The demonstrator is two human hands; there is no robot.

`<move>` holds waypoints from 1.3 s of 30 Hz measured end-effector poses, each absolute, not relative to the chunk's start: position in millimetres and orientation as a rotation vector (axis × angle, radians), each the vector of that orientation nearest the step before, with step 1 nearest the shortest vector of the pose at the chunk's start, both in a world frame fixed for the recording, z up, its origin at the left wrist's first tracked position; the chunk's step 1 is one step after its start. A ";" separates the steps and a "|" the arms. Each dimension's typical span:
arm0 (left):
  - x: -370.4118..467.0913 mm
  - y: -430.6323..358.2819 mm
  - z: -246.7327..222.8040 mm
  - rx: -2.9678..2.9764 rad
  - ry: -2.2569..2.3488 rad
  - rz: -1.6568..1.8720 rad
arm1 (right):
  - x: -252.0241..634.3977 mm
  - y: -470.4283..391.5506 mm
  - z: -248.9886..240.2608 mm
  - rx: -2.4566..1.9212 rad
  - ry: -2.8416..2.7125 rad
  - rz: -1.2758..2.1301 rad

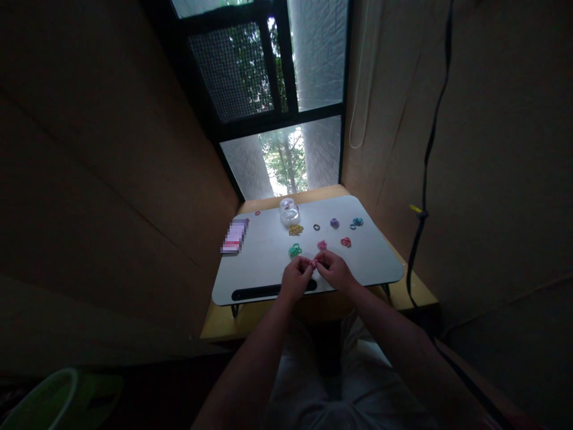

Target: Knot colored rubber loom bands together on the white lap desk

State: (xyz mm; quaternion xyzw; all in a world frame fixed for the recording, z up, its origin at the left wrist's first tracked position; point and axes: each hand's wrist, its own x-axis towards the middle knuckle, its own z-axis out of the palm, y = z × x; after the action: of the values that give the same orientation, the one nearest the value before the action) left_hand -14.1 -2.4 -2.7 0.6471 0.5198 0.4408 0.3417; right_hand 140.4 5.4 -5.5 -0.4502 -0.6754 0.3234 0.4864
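My left hand [296, 279] and my right hand [333, 270] meet above the front part of a white lap table [255, 263]. Both are closed, pinching a small pinkish-red item [314, 263] between the fingertips. Just beyond them lie a green bundle of bands [294, 251] and a pink one [322, 245]. A red bundle [346, 242] rests to the right. Farther back are yellow bands [295, 230], a dark ring [316, 227], a purple bundle [334, 223] and blue bands [357, 221].
A clear container [289, 212] stands at the table's back. A blurred-out phone-like object [235, 236] lies at the left edge, with a small red ring [257, 213] behind it. A black strip [257, 292] runs along the front. A dark cord [430, 143] hangs at the right.
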 end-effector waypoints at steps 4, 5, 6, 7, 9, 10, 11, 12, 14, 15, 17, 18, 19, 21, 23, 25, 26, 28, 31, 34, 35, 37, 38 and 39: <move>-14.2 -2.7 -1.6 1.713 1.343 1.134 | 140.8 6.3 -5.4 -1.131 -1.666 0.739; -14.0 -2.9 -1.4 1.712 1.344 1.134 | 140.9 6.6 -5.9 -1.139 -1.669 0.730; -13.9 -3.0 -1.3 1.707 1.344 1.134 | 141.0 6.8 -6.5 -1.144 -1.668 0.724; -13.7 -3.1 -1.4 1.701 1.343 1.131 | 140.9 6.9 -7.1 -1.146 -1.663 0.725; -13.7 -3.1 -1.9 1.691 1.342 1.125 | 140.7 6.9 -7.8 -1.137 -1.648 0.740; -13.8 -3.2 -2.2 1.689 1.343 1.122 | 140.5 6.8 -7.7 -1.126 -1.639 0.750; -14.0 -3.2 -2.6 1.689 1.345 1.121 | 140.4 6.7 -7.4 -1.114 -1.626 0.760; -14.2 -3.2 -3.0 1.691 1.346 1.122 | 140.3 6.5 -6.8 -1.100 -1.617 0.769; -14.7 -3.2 -3.3 1.699 1.340 1.123 | 140.3 6.3 -5.2 -1.078 -1.614 0.779; -14.8 -3.2 -3.2 1.703 1.339 1.122 | 140.4 6.3 -4.5 -1.075 -1.618 0.777; -14.8 -3.4 -2.7 1.711 1.343 1.119 | 140.6 6.4 -3.7 -1.084 -1.638 0.762; -14.7 -3.6 -2.3 1.715 1.347 1.116 | 140.7 6.5 -3.9 -1.095 -1.646 0.751; -14.6 -3.8 -1.8 1.719 1.353 1.113 | 140.7 6.7 -4.4 -1.110 -1.650 0.742; -14.2 -4.2 -0.6 1.726 1.361 1.109 | 140.5 7.0 -6.0 -1.137 -1.649 0.740; -14.0 -4.6 0.3 1.722 1.363 1.106 | 140.2 7.0 -7.6 -1.153 -1.640 0.746; -13.9 -4.5 0.6 1.709 1.358 1.109 | 140.0 6.7 -8.2 -1.160 -1.637 0.745; -14.0 -4.4 0.4 1.701 1.355 1.112 | 140.0 6.4 -8.0 -1.162 -1.637 0.743; -14.1 -3.7 -0.6 1.683 1.344 1.123 | 140.3 5.6 -7.0 -1.164 -1.639 0.737; -14.4 -2.4 -3.2 1.662 1.333 1.143 | 140.8 4.9 -5.4 -1.171 -1.649 0.728; -14.6 -2.1 -4.6 1.657 1.339 1.145 | 140.9 5.3 -5.2 -1.179 -1.657 0.718; -14.6 -2.4 -4.5 1.661 1.342 1.143 | 140.8 5.6 -5.3 -1.179 -1.658 0.715; -14.7 -3.4 -3.3 1.677 1.342 1.136 | 140.5 6.1 -5.4 -1.180 -1.662 0.709; -14.7 -3.9 -2.3 1.687 1.342 1.132 | 140.4 6.2 -5.4 -1.180 -1.663 0.706; -14.7 -4.5 -1.3 1.696 1.341 1.126 | 140.4 6.2 -5.4 -1.179 -1.662 0.703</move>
State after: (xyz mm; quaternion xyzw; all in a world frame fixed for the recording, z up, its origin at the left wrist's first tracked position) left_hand -14.7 -4.5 -1.3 0.6530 0.5164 0.4336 0.3448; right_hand 140.4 6.2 -5.4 -0.4819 -0.6790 0.2874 0.4734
